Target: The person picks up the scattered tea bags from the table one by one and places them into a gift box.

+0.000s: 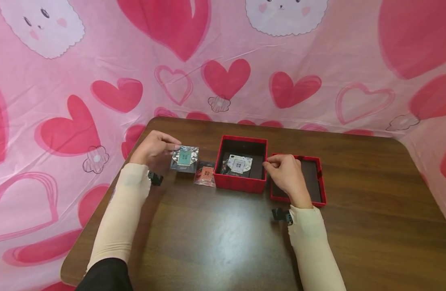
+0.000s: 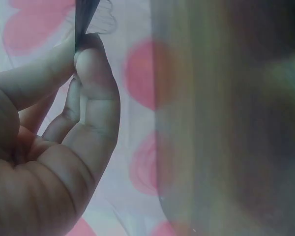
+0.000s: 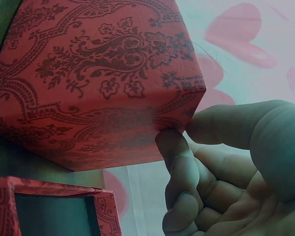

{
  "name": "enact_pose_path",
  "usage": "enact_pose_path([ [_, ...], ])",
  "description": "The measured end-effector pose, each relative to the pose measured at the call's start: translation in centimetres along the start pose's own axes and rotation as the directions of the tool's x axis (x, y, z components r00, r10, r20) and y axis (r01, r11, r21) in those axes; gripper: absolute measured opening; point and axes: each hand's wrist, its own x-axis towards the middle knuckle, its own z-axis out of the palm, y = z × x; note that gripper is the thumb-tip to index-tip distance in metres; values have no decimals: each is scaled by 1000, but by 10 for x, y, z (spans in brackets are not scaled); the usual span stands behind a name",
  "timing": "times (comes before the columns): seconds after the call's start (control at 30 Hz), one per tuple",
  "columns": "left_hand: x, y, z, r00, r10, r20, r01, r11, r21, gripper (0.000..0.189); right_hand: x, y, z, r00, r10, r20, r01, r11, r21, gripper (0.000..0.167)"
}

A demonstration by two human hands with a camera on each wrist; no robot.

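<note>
Between thumb and fingertips, my left hand [image 1: 153, 144] holds a flat square packet [image 1: 186, 167] with a green label by its upper left corner. Only its dark edge [image 2: 84, 17] shows in the left wrist view. Below and right of it, a packet with an orange-red label [image 1: 206, 174] lies on the table against the open red box [image 1: 241, 185]. Inside the box lies a pale-labelled packet [image 1: 240, 165], overlapping another dark one. My right hand [image 1: 286, 173] pinches the box's right rim. Dark floral patterns cover the box wall [image 3: 113, 73] in the right wrist view.
Right of the box is its red lid [image 1: 313, 182], dark inside face up, partly behind my right hand. The brown wooden table [image 1: 215, 238] has rounded corners. A pink heart-printed cloth [image 1: 259, 93] hangs behind it and at both sides.
</note>
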Motion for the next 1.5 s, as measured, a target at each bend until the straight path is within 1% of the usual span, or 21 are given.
enact_pose_path([
  [0.17,0,14,4,999,23,28,-23,1000,1,26,0,0,1,1000,18,19,-19,1000,11,19],
  [0.3,3,23,10,999,24,42,-21,998,-63,27,0,0,0,1000,21,17,-21,1000,11,19],
  [0.43,7,30,17,999,24,41,-20,995,-98,27,0,0,0,1000,17,15,-17,1000,11,19],
  [0.63,10,36,26,998,44,52,-38,991,-126,25,-1,0,1,1000,6,8,-6,1000,5,19],
  [0.83,10,43,36,996,60,69,-50,989,-138,24,-4,-1,0,1000,22,11,-22,1000,9,20],
  [0.97,13,47,46,994,74,85,-61,987,-150,24,-4,-1,-1,1000,20,6,-20,1000,7,20],
  [1.17,18,53,65,994,62,94,-46,986,-159,20,-4,-1,0,1000,12,3,-12,1000,15,20],
  [1.3,21,62,78,991,64,113,-48,989,-143,19,-3,-1,0,1000,9,3,-9,1000,16,20],
  [1.37,21,67,84,990,77,120,-61,990,-129,18,-3,-1,-1,1000,11,2,-11,1000,17,20],
  [1.5,22,77,95,986,102,132,-83,986,-143,16,-3,-1,-1,1000,6,-5,-6,1000,18,19],
])
